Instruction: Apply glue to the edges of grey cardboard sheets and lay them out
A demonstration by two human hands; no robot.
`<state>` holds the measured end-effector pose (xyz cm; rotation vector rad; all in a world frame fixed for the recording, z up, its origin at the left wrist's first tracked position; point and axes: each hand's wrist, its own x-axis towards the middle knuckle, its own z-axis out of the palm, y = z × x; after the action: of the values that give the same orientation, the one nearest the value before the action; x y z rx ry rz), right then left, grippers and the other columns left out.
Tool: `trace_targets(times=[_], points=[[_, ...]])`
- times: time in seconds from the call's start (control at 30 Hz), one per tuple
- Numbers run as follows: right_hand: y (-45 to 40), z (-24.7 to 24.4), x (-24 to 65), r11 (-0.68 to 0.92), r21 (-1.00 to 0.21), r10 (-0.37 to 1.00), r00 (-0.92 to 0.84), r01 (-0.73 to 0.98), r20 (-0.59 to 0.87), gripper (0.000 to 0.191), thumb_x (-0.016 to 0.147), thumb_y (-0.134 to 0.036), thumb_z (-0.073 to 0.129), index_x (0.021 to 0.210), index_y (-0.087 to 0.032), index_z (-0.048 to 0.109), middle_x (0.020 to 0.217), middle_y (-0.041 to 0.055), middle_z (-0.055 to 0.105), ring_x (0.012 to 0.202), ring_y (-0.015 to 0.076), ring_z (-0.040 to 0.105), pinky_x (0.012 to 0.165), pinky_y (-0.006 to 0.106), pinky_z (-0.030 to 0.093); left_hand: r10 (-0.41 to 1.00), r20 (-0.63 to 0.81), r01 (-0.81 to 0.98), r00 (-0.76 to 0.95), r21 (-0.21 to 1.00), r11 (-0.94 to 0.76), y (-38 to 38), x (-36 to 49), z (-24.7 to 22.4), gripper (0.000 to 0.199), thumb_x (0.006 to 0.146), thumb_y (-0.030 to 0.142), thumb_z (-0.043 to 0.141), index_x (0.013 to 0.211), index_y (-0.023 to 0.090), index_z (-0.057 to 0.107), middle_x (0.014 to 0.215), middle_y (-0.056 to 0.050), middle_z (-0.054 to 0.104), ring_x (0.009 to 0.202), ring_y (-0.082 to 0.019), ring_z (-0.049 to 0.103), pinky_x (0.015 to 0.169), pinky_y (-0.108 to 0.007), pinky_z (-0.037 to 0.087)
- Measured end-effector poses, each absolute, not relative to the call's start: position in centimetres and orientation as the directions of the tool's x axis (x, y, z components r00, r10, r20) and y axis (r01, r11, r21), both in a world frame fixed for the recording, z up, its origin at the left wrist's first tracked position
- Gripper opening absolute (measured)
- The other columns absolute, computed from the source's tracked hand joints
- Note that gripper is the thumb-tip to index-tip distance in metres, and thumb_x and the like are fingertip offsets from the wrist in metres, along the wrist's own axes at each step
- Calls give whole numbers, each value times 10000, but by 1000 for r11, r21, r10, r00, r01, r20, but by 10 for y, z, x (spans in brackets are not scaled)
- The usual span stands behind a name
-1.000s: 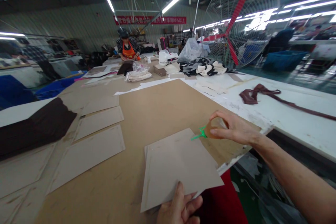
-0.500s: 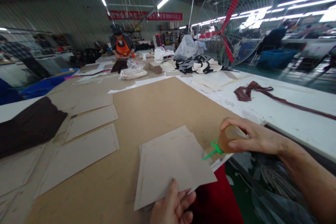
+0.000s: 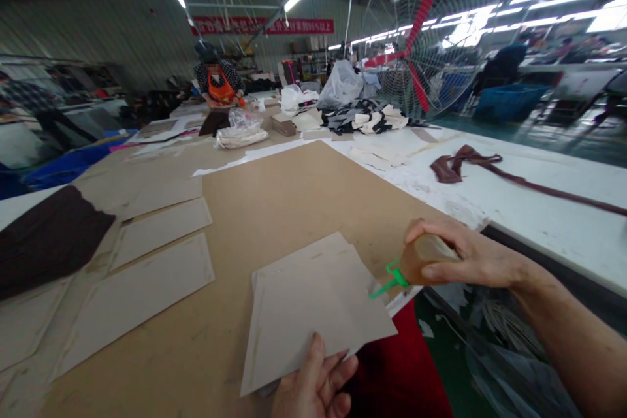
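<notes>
While right grip (image 3: 469,255) snug around brown bottle (image 3: 422,261), left grip (image 3: 312,384) narrow on grey cards (image 3: 301,310).

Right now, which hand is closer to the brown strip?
Right. The right hand, holding the bottle, is on the near side of the brown strip; the left hand is farther off, gripping the grey boards.

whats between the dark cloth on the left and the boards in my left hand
Head view: loose grey boards, then a bare strip of brown sheet.
</notes>
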<state>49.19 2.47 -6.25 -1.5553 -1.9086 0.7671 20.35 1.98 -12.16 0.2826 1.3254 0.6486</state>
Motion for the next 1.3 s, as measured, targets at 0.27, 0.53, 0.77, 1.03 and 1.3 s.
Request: trace_targets(times=[0.27, 0.53, 0.77, 1.03, 1.3], points=[[55, -74, 489, 200, -586, 972, -86, 785, 217, 385, 802, -475, 675, 1070, -225, 558, 934, 9, 590, 751, 183, 532, 646, 294, 385, 594, -802, -266, 69, 559, 785, 20, 206, -118, 217, 861, 268, 616, 957, 74, 605, 909, -173, 732, 756, -201, 718, 408, -169, 469], [-5, -71, 499, 134, -807, 977, -214, 575, 9, 380, 796, -445, 693, 1095, -253, 561, 1057, 48, 604, 935, 266, 576, 728, 332, 461, 626, -778, -292, 42, 590, 753, 16, 210, -112, 157, 883, 220, 585, 837, 72, 614, 882, -181, 733, 761, -197, 716, 520, -198, 540], [-22, -81, 499, 132, -827, 988, -135, 546, 69, 367, 798, -394, 705, 1114, -274, 562, 1105, 51, 586, 1000, 285, 564, 825, 375, 458, 630, -776, -286, 32, 597, 749, 15, 211, -106, 113, 868, 177, 593, 806, 84, 605, 887, -175, 731, 783, -208, 717, 517, -193, 536], [-27, -87, 503, 146, -837, 989, -84, 527, 119, 393, 795, -381, 717, 1134, -280, 547, 1133, 49, 561, 1003, 268, 557, 766, 332, 467, 644, -764, -313, 48, 600, 736, 15, 210, -111, 96, 861, 180, 608, 841, 85, 609, 871, -171, 732, 782, -209, 718, 528, -195, 543], [-38, -86, 502, 163, -865, 985, -135, 474, 112, 381, 788, -398, 708, 1122, -288, 560, 1117, 52, 571, 1035, 288, 547, 811, 359, 460, 654, -756, -277, 35, 621, 733, 14, 211, -107, 115, 872, 183, 590, 824, 80, 613, 896, -180, 732, 803, -206, 717, 553, -193, 539]])
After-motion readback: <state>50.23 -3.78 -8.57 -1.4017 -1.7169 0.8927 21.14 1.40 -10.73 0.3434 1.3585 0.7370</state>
